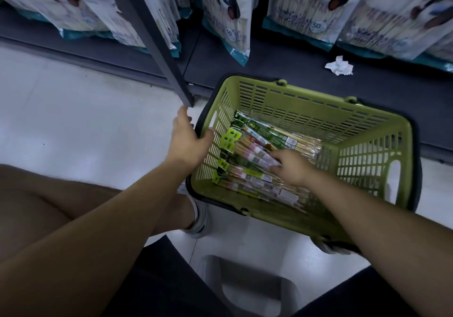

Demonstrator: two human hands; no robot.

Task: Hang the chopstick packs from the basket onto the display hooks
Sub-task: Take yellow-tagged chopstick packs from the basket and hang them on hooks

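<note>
- Pale shop floor (73, 111) lay under you, with a dark shelf base (282, 71) running across the top of the view beyond both hands.
- Your right hand (291, 167) was down inside the green basket (318, 111), fingers bent onto the top of the chopstick packs (259, 160); it was blurred, so I could not tell whether you had pinched a pack or were only pressing on it.
- Your left hand (188, 140) gripped the basket's near-left rim, thumb hooked over the inside of the wall, fingers outside.
- Just under and to the left of your right hand the packs lay flat, in an overlapping pile, their bright green header tabs (229, 140) pointing toward your left hand.
- My judgement on handling: the packs looked light and long, stiff along the sticks but wrapped in slick, crinkly film, so they would likely slide on each other. I would have taken one near the tab end, where the hang hole should be, rather than mid-length.
- Beyond the basket, white hanging bags (230, 13) with a cartoon print hung above the shelf base, and a crumpled tissue (339, 66) lay on it to the far right.
- A dark upright post (157, 40) stood above your left hand.
- Hidden or unclear: no display hooks showed; the hang holes were too small to make out; your right forearm covered the basket's near corner; how deep the pile went could not be seen.
</note>
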